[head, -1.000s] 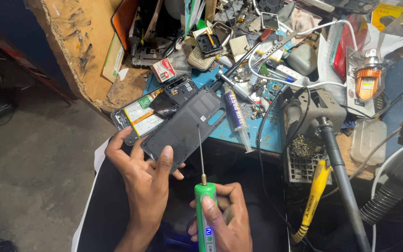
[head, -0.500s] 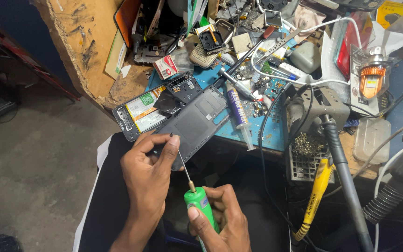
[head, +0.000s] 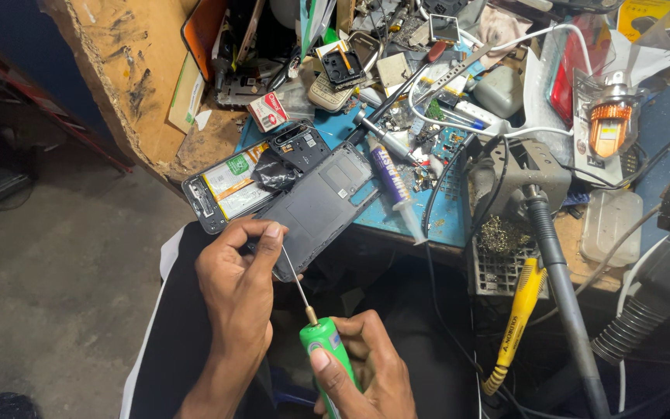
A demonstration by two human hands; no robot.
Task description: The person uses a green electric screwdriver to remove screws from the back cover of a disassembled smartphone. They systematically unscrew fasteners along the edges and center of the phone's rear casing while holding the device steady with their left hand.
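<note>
My left hand (head: 238,287) pinches the near corner of a dark grey phone back cover (head: 318,203) that rests on the bench edge. My right hand (head: 366,372) grips a green-handled screwdriver (head: 323,345); its thin shaft points up and left, with the tip right at my left fingertips. Beside the cover lies an opened phone body (head: 222,190) showing its battery, with a black camera frame (head: 300,146) next to it.
A syringe tube with purple label (head: 393,182) lies right of the cover. A soldering stand with brass wool (head: 517,225), a yellow-handled tool (head: 515,322), cables, a worn wooden board (head: 129,74) and several small parts crowd the blue mat (head: 443,206). A grey hose (head: 664,295) at right.
The left hand slid down off the cover's middle to its near corner. The screwdriver tilted from upright to leaning left, tip meeting the left fingers.
</note>
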